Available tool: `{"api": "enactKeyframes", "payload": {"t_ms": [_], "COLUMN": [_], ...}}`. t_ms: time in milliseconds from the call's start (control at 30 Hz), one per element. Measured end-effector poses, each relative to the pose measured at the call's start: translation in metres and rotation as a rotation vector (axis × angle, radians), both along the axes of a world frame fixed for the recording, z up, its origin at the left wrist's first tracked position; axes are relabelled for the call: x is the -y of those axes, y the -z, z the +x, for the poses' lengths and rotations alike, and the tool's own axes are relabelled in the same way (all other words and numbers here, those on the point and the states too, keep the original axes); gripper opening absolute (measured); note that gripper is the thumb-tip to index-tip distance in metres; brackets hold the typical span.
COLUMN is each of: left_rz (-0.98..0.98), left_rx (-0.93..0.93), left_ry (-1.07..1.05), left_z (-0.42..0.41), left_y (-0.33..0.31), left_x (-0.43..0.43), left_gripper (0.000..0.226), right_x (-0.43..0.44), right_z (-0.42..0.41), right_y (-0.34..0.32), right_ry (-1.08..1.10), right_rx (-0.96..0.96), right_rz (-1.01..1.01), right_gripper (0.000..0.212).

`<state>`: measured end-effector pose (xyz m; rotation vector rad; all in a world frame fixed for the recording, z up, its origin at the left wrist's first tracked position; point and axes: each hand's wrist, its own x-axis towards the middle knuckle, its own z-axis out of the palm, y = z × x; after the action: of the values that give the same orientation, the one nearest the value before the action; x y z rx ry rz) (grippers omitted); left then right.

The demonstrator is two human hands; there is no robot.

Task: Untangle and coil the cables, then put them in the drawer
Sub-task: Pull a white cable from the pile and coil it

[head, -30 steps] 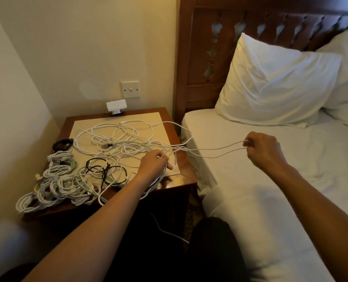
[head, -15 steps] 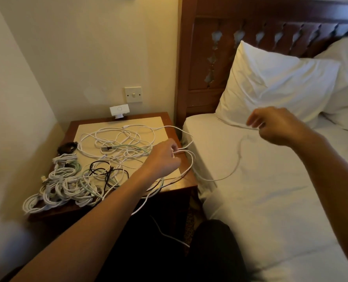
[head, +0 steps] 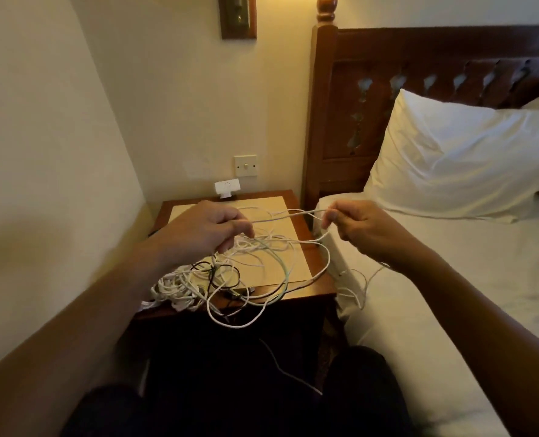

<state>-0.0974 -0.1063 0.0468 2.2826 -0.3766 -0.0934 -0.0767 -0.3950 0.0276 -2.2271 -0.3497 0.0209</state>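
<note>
Head: left hand [head: 205,228], right hand [head: 362,228] apparently pinch 1 cable [head: 287,214].

Left hand [head: 205,228] and right hand [head: 361,227] pinch a white cable [head: 288,213] above the nightstand [head: 317,263].

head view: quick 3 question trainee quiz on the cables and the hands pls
1. True or false: the left hand and the right hand both pinch the white cable stretched between them.
2. Where does the cable tangle lie? A) on the pillow B) on the nightstand C) in an open drawer
3. Fill in: one cable loop hangs off the nightstand's ____ edge.

Key: 1 true; 2 B; 3 front
</note>
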Motion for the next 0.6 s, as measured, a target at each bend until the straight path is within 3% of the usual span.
{"api": "enactKeyframes", "payload": {"t_ms": [100,133,167,233,300,367,467,600], "left_rz": [-0.109,-0.094,-0.082,-0.054,0.059,0.16,-0.005,-0.37], "left_rx": [-0.06,-0.045,-0.022,0.052,0.142,0.145,-0.127,-0.491], "left_ry": [-0.053,-0.064,-0.076,-0.122,-0.202,-0.272,-0.21,0.045], "left_z": [-0.032,-0.039,-0.045,-0.049,-0.05,-0.055,-0.075,-0.115], "left_y": [0.004,0.007,0.012,0.021,0.028,0.035,0.051,0.057], "left_x": [-0.013,-0.01,-0.005,0.003,0.0,-0.013,-0.04,-0.051], "left_gripper": [0.03,0.031,0.03,0.026,0.025,0.027,0.035,0.029], "right_x": [-0.008,-0.018,-0.03,-0.055,-0.074,-0.082,-0.072,-0.064], "right_z": [-0.009,-0.016,-0.024,-0.041,-0.052,-0.055,-0.043,-0.034], "right_y": [0.005,0.007,0.007,0.009,0.014,0.017,0.03,0.062], "right_ry": [-0.097,-0.151,-0.221,-0.342,-0.42,-0.379,-0.226,-0.151], "right_rx": [-0.113,-0.15,-0.181,-0.289,-0.341,-0.207,0.073,0.093], "right_rz": [-0.425,-0.445,-0.384,-0.076,0.115,0.103,-0.05,-0.032], "right_gripper": [0.018,0.016,0.03,0.051,0.04,0.02,0.014,0.019]}}
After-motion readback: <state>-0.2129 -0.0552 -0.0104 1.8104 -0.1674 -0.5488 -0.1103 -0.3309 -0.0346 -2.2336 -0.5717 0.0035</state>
